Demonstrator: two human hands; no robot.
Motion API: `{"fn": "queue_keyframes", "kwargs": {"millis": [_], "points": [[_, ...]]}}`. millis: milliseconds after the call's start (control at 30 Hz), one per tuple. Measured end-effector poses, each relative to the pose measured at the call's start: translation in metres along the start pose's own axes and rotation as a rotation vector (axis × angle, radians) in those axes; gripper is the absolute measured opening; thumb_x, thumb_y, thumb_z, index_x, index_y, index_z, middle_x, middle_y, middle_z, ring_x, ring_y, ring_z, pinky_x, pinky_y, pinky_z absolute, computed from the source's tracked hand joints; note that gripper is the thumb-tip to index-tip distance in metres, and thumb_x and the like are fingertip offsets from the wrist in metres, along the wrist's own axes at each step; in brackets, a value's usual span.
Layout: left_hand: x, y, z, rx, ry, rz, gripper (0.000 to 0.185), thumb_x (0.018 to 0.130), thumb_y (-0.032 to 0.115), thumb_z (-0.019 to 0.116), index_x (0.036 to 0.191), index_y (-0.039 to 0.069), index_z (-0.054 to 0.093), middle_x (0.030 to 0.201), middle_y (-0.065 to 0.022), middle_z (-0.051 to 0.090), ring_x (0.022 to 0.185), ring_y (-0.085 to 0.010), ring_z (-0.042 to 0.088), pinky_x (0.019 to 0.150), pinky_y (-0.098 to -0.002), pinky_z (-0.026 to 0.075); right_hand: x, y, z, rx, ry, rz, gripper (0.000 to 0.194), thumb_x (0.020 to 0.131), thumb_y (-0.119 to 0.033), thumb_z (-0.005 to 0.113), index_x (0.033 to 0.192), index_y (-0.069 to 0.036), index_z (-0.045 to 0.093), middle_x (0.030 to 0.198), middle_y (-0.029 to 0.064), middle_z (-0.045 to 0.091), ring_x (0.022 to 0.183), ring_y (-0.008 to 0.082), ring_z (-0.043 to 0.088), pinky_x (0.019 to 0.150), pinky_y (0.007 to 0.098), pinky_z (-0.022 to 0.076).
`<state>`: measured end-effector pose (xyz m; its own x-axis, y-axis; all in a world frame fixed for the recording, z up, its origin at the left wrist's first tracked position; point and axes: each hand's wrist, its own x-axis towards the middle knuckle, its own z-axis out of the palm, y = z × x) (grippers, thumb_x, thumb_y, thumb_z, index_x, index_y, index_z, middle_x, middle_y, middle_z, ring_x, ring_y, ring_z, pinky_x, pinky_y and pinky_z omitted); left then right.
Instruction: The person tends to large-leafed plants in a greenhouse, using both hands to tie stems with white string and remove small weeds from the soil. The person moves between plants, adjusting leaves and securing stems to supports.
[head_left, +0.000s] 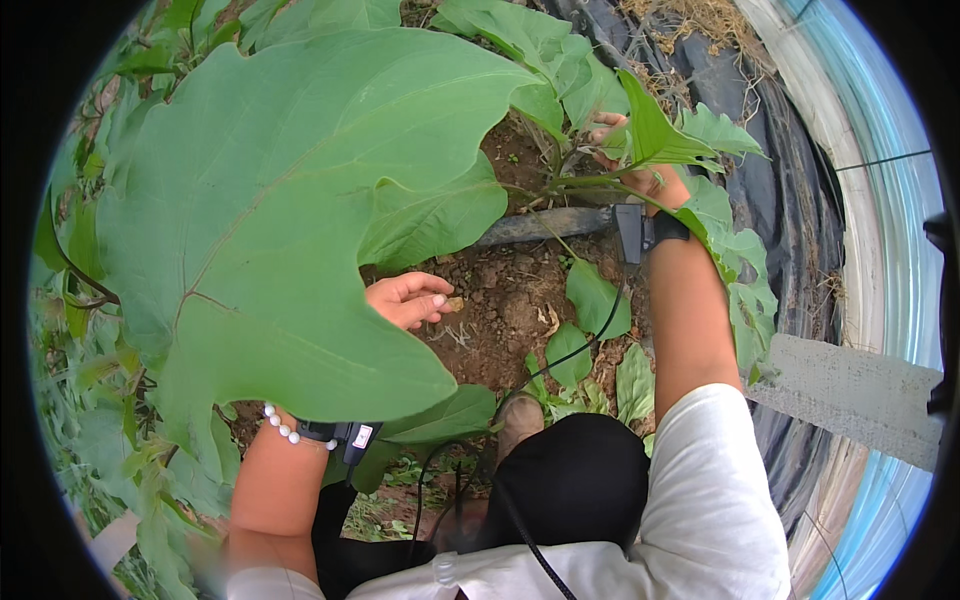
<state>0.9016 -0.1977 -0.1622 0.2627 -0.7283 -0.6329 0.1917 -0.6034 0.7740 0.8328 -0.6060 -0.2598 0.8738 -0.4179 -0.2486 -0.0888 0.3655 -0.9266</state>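
My left hand (411, 300) comes out from beneath a very large lobed green leaf (300, 180), which hides its wrist. A small tan fragment (456, 304), perhaps dried leaf, is pinched at the thumb and fingertips, just above the brown soil (499, 315). Farther off at the upper right, my right hand (643, 178) reaches in among the stems (566, 180) of a broad-leaved plant that looks like eggplant. Leaves cover much of that hand, so its grip on any stem cannot be made out.
A dark irrigation hose (551, 225) crosses the soil below the stems. Black plastic mulch (750, 150) and clear plastic sheeting (900, 247) run along the right. A black cable (574, 352) hangs from my right wrist device (634, 229). Dense foliage (97, 420) fills the left.
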Motion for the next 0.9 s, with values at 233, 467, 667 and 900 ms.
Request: {"fn": "queue_keyframes", "kwargs": {"millis": [233, 467, 667, 900], "points": [[-0.012, 0.033, 0.013, 0.099, -0.066, 0.098, 0.037, 0.092, 0.027, 0.050, 0.120, 0.003, 0.051, 0.108, -0.0070, 0.061, 0.097, -0.0145, 0.056, 0.083, -0.0292, 0.044, -0.100, 0.023, 0.044, -0.317, 0.201, 0.052, 0.023, 0.080, -0.010, 0.059, 0.103, -0.005, 0.058, 0.087, 0.0016, 0.058, 0.073, 0.0100, 0.052, 0.060, 0.0253, 0.0418], [-0.019, 0.064, 0.046, 0.106, -0.097, 0.173, 0.031, 0.092, 0.022, 0.052, 0.117, 0.003, 0.053, 0.103, -0.0051, 0.062, 0.092, -0.0115, 0.056, 0.079, -0.0271, 0.044, -0.116, 0.020, 0.068, -0.248, 0.364, -0.118, 0.042, 0.082, -0.018, 0.065, 0.120, -0.004, 0.051, 0.104, 0.0038, 0.058, 0.086, 0.0134, 0.054, 0.066, 0.0279, 0.0446], [-0.011, 0.106, 0.062, 0.112, -0.108, 0.332, 0.029, 0.091, 0.020, 0.053, 0.115, 0.004, 0.054, 0.102, -0.0042, 0.062, 0.091, -0.0100, 0.056, 0.078, -0.0257, 0.044, -0.108, 0.014, 0.084, -0.124, 0.417, -0.179, 0.043, 0.082, -0.015, 0.065, 0.118, 0.002, 0.049, 0.096, 0.0096, 0.060, 0.079, 0.0141, 0.057, 0.059, 0.0268, 0.0468], [0.044, 0.140, 0.077, 0.183, 0.053, 0.303, 0.034, 0.089, 0.019, 0.053, 0.117, 0.000, 0.051, 0.101, -0.0059, 0.063, 0.088, -0.0117, 0.057, 0.077, -0.0268, 0.044, -0.110, 0.025, 0.077, -0.202, 0.439, -0.288, 0.029, 0.084, -0.014, 0.058, 0.109, 0.000, 0.055, 0.088, 0.0070, 0.061, 0.072, 0.0123, 0.057, 0.059, 0.0267, 0.0481]]}}
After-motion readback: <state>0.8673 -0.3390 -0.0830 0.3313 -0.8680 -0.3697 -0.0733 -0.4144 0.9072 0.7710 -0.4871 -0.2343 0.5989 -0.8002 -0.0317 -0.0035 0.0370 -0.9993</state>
